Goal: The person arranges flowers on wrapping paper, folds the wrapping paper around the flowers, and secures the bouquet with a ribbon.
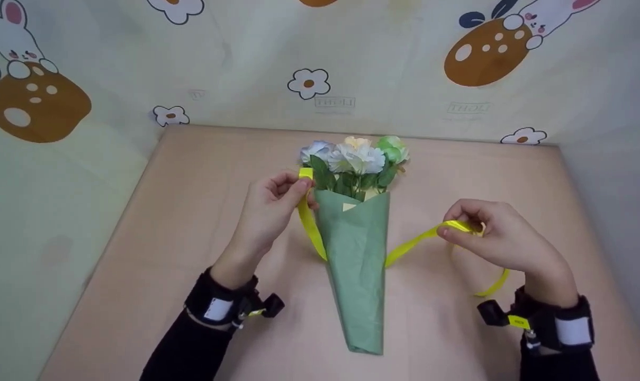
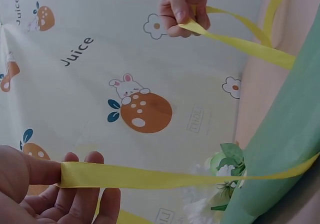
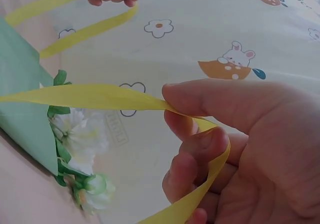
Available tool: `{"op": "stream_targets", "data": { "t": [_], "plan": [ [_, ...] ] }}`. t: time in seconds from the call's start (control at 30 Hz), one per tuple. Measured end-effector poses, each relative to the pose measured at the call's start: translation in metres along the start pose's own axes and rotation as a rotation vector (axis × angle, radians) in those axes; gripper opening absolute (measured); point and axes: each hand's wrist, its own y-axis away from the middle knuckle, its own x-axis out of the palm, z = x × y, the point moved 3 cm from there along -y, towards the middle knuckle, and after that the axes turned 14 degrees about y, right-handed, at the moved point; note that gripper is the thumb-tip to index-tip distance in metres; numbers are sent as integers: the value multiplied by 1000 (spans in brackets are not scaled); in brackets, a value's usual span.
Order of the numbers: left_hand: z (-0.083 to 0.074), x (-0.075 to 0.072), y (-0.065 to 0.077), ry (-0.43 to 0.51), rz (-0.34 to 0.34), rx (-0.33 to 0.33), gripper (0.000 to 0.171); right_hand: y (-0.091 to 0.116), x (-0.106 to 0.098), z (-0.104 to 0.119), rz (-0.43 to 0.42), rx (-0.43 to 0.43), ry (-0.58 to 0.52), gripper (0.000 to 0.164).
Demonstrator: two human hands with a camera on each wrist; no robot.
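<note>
A bouquet lies on the table, its flowers point(image 1: 357, 157) in white, blue and green with dark leaves, wrapped in green paper point(image 1: 354, 264) that narrows toward me. A yellow ribbon point(image 1: 412, 244) comes out from both sides of the wrap; the part between is hidden beneath it. My left hand point(image 1: 271, 203) pinches one ribbon length between thumb and fingers, left of the wrap's upper edge. To the right of the bouquet, my right hand point(image 1: 497, 233) pinches the other length, and its tail hangs in a curve below. In the right wrist view the ribbon point(image 3: 95, 97) stretches taut from thumb and forefinger.
The bouquet lies on a pinkish-beige tabletop point(image 1: 192, 227). Behind it and at the sides rises a pale cloth backdrop point(image 1: 245, 63) printed with rabbits, oranges and flowers. Dark straps with small cameras circle both wrists.
</note>
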Motion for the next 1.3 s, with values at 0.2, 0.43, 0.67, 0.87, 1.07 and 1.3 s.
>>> {"op": "stream_targets", "data": {
  "t": [0.2,0.43,0.67,0.87,1.07,1.3],
  "plan": [
    [9,16,4,-10,47,27,13,7,-3,14,31,-60,34,20],
    [13,27,3,39,89,71,14,10,-19,29,11,-90,29,24],
    [13,51,-4,-147,185,47,12,-9,-32,49,-68,-212,27,29],
    [30,77,-4,-338,277,-61,9,-29,-19,59,-94,-234,-50,24],
    [42,90,-1,-462,450,-39,23,-37,-6,62,-61,-335,-90,25],
    [43,89,-2,-458,590,-14,28,-38,-3,65,-30,-429,-126,27]
  ]
}}
